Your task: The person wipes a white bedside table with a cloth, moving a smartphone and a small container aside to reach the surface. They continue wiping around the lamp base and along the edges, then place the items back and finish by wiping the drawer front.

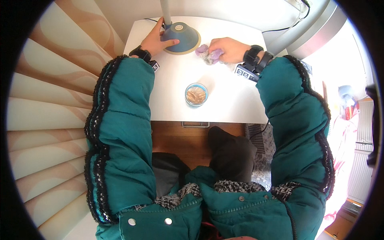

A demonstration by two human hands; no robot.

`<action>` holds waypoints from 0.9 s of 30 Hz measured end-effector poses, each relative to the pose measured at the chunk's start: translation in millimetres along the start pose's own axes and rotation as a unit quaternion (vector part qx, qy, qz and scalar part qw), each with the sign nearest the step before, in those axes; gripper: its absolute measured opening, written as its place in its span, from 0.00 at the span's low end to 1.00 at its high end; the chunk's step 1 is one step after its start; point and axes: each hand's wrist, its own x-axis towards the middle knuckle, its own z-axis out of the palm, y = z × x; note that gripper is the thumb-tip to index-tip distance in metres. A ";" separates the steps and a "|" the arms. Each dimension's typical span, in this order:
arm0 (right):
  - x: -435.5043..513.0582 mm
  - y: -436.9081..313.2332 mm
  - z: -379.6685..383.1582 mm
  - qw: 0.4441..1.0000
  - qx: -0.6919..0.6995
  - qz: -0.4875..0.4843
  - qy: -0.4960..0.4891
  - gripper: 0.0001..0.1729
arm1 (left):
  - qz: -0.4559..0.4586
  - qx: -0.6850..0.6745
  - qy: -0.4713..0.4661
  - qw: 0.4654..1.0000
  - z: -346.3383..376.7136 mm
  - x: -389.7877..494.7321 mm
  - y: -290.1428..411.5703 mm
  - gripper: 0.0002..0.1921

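Note:
On the white table (171, 81) stands a desk lamp with a blue cone-shaped base (187, 37) and a pale flexible neck (165, 12). My left hand (154, 42) grips the lamp base from its left side, thumb across the front and fingers near the foot of the neck. A crumpled purple and grey cloth (207, 54) is bunched under the fingers of my right hand (229, 49), on the tabletop just right of the lamp. Nearer to me sits a clear glass (196, 95) with a bluish tint, holding several brown, flake-like pieces; what they are is unclear.
A metal drawer handle (195, 124) shows below the table's front edge. Patterned curtains (51, 114) hang close on the left. Black cable (282, 30) runs along the wall at the back right. A patterned rug (262, 150) lies on the wooden floor (180, 138).

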 end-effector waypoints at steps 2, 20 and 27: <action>2.9 7.3 -7.8 0.999 0.010 0.032 0.040 0.26 | -0.002 -0.021 0.001 1.000 -1.6 1.8 -4.2 0.56; 126.3 19.3 -0.8 0.953 0.246 -0.006 0.178 0.30 | -0.023 -0.058 -0.010 0.998 4.3 -5.2 -1.2 0.58; 159.3 28.4 -3.3 0.980 0.162 0.010 0.111 0.26 | -0.015 -0.087 -0.013 0.996 -6.3 1.9 -18.5 0.57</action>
